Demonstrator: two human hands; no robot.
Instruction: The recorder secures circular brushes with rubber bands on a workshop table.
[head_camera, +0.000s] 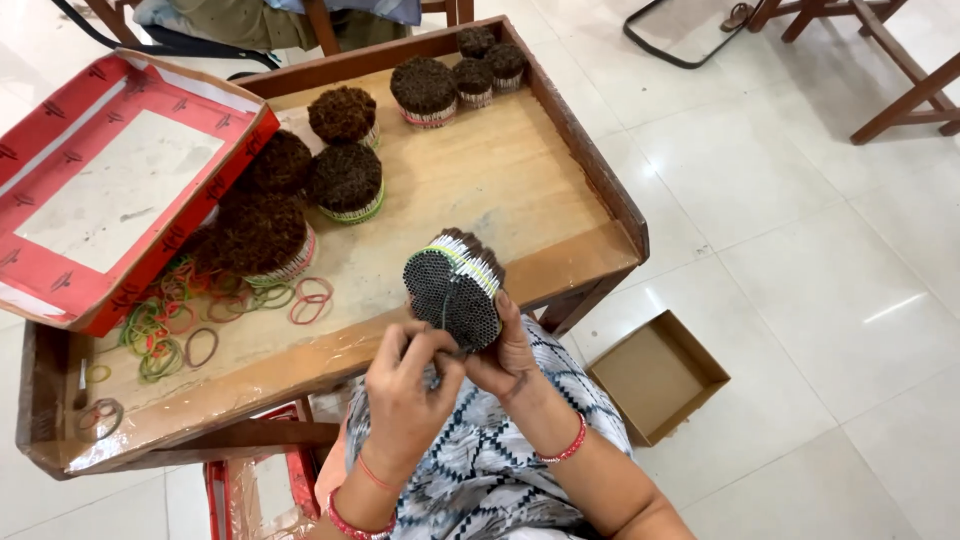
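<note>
Wooden tray table with raised rim, plastic film on the near edge. On it: seven dark round bundles standing on end, brown tips up, in two groups, four at left-centre, three at the far rim. Loose rubber bands, mixed colours, scattered on the near-left part of the surface. Red lid-like box tilted over the table's left edge. Open cardboard box on the tiled floor to the right, well apart from the hands. Nothing stands between the hands and the held bundle.

Held bundle: round bunch of thin dark sticks, banded in green and white, above the table's near edge, in front of the lap. Right hand cups it from below and behind, fingers clenched around the lower side. Left hand sits just below the near face, fingertips pinched at the lower edge; what it pinches I can't tell.

Flat end face points at the camera; long axis runs away, tilted up toward the table.
</note>
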